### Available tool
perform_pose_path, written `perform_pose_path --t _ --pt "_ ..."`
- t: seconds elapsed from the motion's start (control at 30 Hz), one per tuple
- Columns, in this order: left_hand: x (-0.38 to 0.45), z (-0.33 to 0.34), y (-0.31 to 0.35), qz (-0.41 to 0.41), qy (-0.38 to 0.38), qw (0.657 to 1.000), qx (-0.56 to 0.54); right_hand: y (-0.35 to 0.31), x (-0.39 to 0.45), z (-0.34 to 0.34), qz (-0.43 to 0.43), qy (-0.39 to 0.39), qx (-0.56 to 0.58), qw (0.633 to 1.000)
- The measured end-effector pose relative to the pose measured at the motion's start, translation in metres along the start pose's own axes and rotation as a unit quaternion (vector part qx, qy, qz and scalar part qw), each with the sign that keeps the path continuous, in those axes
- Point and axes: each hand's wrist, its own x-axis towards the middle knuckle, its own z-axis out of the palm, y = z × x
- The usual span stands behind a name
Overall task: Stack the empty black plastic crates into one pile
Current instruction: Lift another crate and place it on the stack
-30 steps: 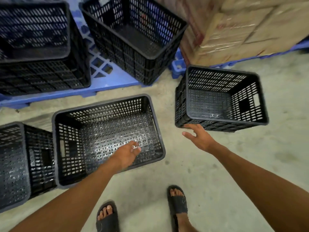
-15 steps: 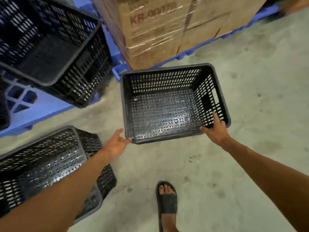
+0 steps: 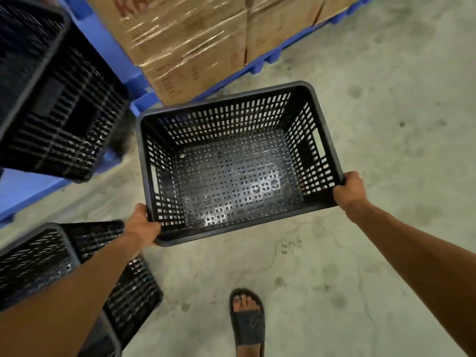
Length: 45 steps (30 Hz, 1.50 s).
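An empty black plastic crate point(image 3: 239, 166) with perforated walls and floor sits in the middle of the view, open side up. My left hand point(image 3: 141, 225) grips its near left corner. My right hand point(image 3: 350, 189) grips its near right corner. Whether the crate still touches the floor I cannot tell. A second black crate point(image 3: 108, 284) lies on the concrete at the lower left, partly hidden by my left forearm. A third black crate point(image 3: 51, 99) rests on the blue pallet at the upper left.
A blue pallet point(image 3: 23, 186) runs along the left. Wrapped cardboard boxes point(image 3: 185, 39) stand on another blue pallet behind the held crate. My sandalled foot point(image 3: 247, 320) is on the concrete floor point(image 3: 386, 124), which extends to the right.
My view turned right, from the left crate to this one. Both hands reached the crate's near edge and have closed on its two near corners.
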Motion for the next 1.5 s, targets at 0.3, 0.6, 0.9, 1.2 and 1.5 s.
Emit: perform_pose_path --t 0.3,0.6,0.9,1.2,1.5 --pt "-0.073 -0.073 0.005 0.034 0.005 0.999 -0.001 -0.025 -0.089 -0.044 0.089 0.143 0.221 0.96" --pt "-0.185 -0.176 -0.042 0.163 0.002 0.987 -0.004 -0.038 -0.229 -0.103 0.085 0.207 0.317 0.922" --pt "-0.265 -0.252 -0.198 0.176 0.147 0.971 0.068 -0.036 -0.374 -0.081 0.026 0.182 0.343 0.921" --pt "-0.278 -0.298 -0.398 0.093 0.199 0.976 -0.012 -0.041 -0.505 0.035 -0.019 0.072 0.303 0.95" --pt "-0.25 -0.324 -0.529 -0.051 0.228 0.971 -0.056 -0.052 -0.582 0.155 -0.12 -0.126 0.236 0.956"
